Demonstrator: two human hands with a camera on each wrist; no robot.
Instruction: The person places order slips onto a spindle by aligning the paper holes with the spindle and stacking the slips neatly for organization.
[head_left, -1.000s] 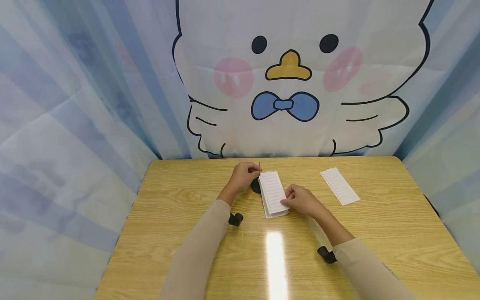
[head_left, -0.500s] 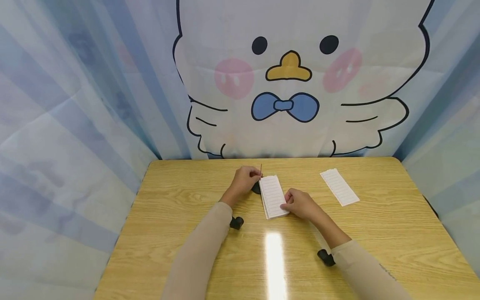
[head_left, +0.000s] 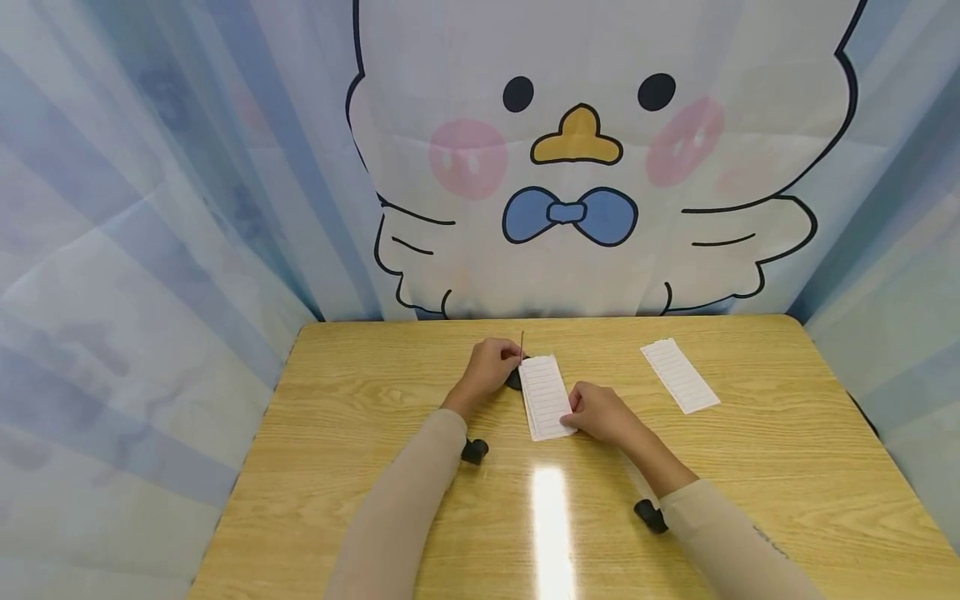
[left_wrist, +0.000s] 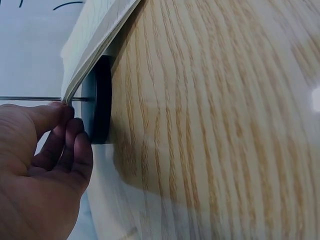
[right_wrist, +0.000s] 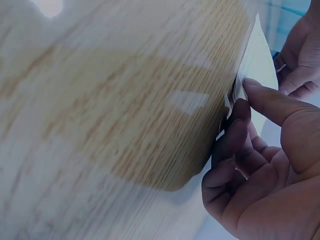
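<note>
A short stack of lined white paper slips (head_left: 544,402) slants over a black round base (left_wrist: 103,100) with a thin upright metal rod (left_wrist: 30,98). This looks like a paper spike, with the rod coming up at the slips' top left corner. My left hand (head_left: 487,368) pinches that corner between thumb and fingers, right beside the rod. At the lower right corner, my right hand (head_left: 602,412) pinches the slips between thumb and index finger; its other fingers are curled beneath in the right wrist view. Whether the rod pierces every slip cannot be made out.
Another lined paper slip (head_left: 680,376) lies alone on the wooden table (head_left: 360,417), to the right of the stack. A printed curtain (head_left: 570,275) hangs behind the table's back edge. Black wrist devices (head_left: 474,451) sit under both forearms.
The slips have come down a little and now lie closer together; their lower edges were fanned apart earlier. Both hands have shifted slightly downward in the head view, still pinching the corners.
</note>
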